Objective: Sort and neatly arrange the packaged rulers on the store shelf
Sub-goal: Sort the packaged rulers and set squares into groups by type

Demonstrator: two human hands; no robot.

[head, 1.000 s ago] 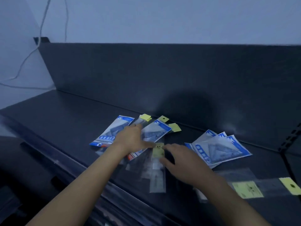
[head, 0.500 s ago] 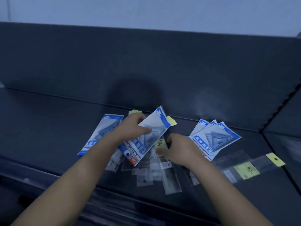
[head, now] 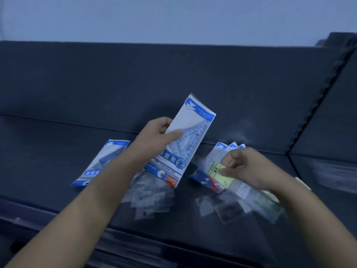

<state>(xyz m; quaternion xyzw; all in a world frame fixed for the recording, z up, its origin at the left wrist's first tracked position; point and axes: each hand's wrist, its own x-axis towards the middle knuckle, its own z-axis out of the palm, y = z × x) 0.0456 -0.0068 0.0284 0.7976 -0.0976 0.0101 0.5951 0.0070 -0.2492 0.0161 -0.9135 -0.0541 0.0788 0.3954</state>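
Packaging decides how these rulers handle. The blue-and-white packet (head: 193,122), held up off the shelf (head: 48,151) by the left hand (head: 154,138), looks light and flat. The set square inside seems to make it stiff enough to stand tilted without drooping, but its glossy film is likely slippery. The hand grips its lower half, thumb across the face and fingers curled behind. A hold across the long edges near the middle seems the safest way to stop it pivoting.

To the right, the right hand (head: 249,167) pinches a clear sleeve with a yellow label (head: 218,172) between thumb and fingertips, low over the shelf. That sleeve is probably thin and floppy at its ends, so the labelled end is the sensible place to take it.

A second blue packet (head: 102,163) lies flat at the left. A fan of blue packets (head: 222,151) sits right of centre, partly under the right hand. Loose clear sleeves (head: 150,198) overlap in a heap nearer the front edge, too blurred to count. The heap lies where a tidy row would go, and film sliding on film could scatter it. The back panel (head: 173,74) limits room on the far side.
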